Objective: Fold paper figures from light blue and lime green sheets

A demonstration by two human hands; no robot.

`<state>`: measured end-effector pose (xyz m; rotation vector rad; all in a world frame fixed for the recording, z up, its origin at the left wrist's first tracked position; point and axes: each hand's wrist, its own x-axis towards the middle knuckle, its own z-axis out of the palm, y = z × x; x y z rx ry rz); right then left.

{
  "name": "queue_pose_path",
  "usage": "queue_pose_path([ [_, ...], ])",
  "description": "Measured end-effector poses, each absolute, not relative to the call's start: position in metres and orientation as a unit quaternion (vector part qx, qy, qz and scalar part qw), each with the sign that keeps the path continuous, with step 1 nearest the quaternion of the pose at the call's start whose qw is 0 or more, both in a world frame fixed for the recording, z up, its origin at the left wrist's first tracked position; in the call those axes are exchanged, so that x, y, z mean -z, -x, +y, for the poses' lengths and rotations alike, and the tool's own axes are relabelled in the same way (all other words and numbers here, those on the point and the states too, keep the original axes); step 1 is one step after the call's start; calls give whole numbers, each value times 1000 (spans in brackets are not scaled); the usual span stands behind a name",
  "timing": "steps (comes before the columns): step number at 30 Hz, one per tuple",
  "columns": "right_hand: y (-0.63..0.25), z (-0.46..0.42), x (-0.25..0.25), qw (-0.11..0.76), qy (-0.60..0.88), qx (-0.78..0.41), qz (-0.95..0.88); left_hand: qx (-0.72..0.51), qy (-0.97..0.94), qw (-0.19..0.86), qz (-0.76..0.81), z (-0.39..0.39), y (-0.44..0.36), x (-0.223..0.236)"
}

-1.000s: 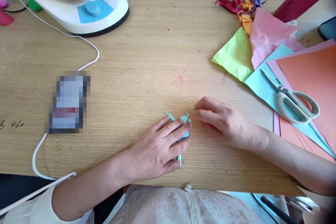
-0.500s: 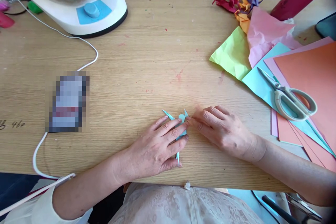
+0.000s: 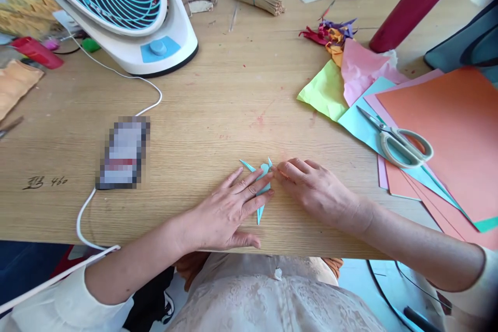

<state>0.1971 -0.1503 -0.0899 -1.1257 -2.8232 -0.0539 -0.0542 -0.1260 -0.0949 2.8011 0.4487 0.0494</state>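
A light-blue folded paper piece (image 3: pixel 260 213) with several narrow points lies on the wooden table in front of me. My left hand (image 3: pixel 223 218) rests flat over it with fingers spread, covering much of its middle. One point sticks out at the upper left, one at the upper right, and one toward my body. At its right side, my right hand (image 3: pixel 321 192) is closed, thumb and fingertips pinched on the paper's edge near the upper-right point. The fingers partly hide the exact spot they grip.
To the right lie scissors (image 3: pixel 404 145) on coloured paper sheets (image 3: pixel 447 109), beside a crumpled green paper (image 3: pixel 324 91) and small folded paper figures (image 3: pixel 334 36). A red bottle (image 3: pixel 408 13) stands behind. A fan (image 3: pixel 159 52) and a cabled phone (image 3: pixel 123 153) occupy the left.
The view has tilted up, showing more of the table's far side. My left thumb has come away from the paper's lower point. My right hand stays at the paper's right edge.
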Motion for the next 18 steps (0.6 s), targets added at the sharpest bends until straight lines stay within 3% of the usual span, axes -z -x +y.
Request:
queue_pose_path([
  [8,-194,-148,89,65,324,58,-942,19,-982,102,159,-127,62,92],
  [18,-193,-153,96,102,328,67,-937,10,-976,148,161,-128,62,95],
])
